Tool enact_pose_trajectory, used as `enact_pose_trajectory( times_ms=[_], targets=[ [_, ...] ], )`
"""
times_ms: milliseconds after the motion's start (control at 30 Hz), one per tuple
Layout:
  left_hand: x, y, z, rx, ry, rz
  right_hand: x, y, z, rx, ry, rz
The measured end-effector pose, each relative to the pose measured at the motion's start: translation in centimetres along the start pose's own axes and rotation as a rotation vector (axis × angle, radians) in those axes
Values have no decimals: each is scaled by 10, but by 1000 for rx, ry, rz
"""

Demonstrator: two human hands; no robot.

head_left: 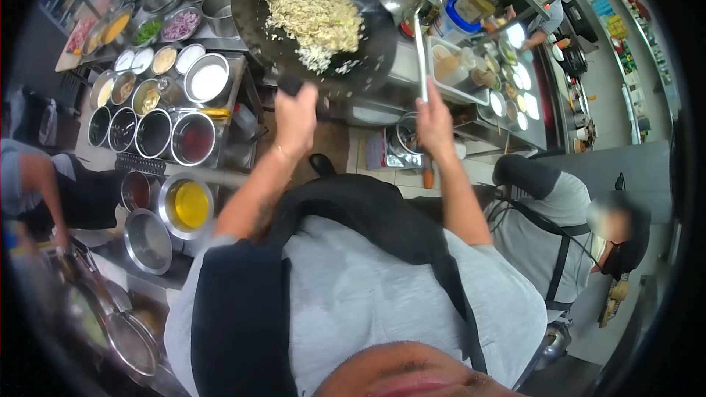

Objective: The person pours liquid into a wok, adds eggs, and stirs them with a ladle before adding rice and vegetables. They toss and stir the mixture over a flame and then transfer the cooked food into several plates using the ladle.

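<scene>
My left hand (296,119) is wrapped round the dark handle of a large black wok (254,37), which is held out in front of me. Fried rice (312,11) lies heaped across the wok, with a whiter patch of grains (316,59) at its lower edge. In my right hand (435,121) is the long handle of a metal ladle (421,48). Its bowl hangs to the right of the wok, beside the rim. The wooden end of the ladle handle sticks out below my fist.
Metal pots (193,138) and bowls of ingredients (182,24) crowd the left counter. A pot of yellow liquid (190,204) stands lower left. To the right is a white tray of containers (457,66). One person (44,184) works at left, another (544,228) stands at right.
</scene>
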State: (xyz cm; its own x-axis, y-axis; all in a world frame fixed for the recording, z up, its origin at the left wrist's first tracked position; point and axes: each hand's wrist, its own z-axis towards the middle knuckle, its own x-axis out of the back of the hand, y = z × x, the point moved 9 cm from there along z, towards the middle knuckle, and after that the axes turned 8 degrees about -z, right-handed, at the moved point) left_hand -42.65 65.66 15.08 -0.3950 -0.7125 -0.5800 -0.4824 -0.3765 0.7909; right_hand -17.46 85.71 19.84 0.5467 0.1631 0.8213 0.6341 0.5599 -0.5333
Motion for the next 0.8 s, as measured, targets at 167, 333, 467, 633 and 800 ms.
enact_pose_trajectory(
  times_ms=[167, 333, 467, 633, 800],
  targets=[
    [46, -32, -3, -275, -49, 295, -103, -87, -48, -396, -692, 779],
    [70, -5, -32, 185, 150, 9, -71, -97, -78, -623, -1011, 1022],
    [94, -19, -61, 301, 152, -92, -45, -103, -79, -604, -1142, 868],
    [94, -22, -73, 247, 190, -145, -25, -91, -35, -568, -1099, 737],
    [77, -15, -68, 147, 252, -162, -29, -56, 39, -501, -1138, 697]
  ],
)
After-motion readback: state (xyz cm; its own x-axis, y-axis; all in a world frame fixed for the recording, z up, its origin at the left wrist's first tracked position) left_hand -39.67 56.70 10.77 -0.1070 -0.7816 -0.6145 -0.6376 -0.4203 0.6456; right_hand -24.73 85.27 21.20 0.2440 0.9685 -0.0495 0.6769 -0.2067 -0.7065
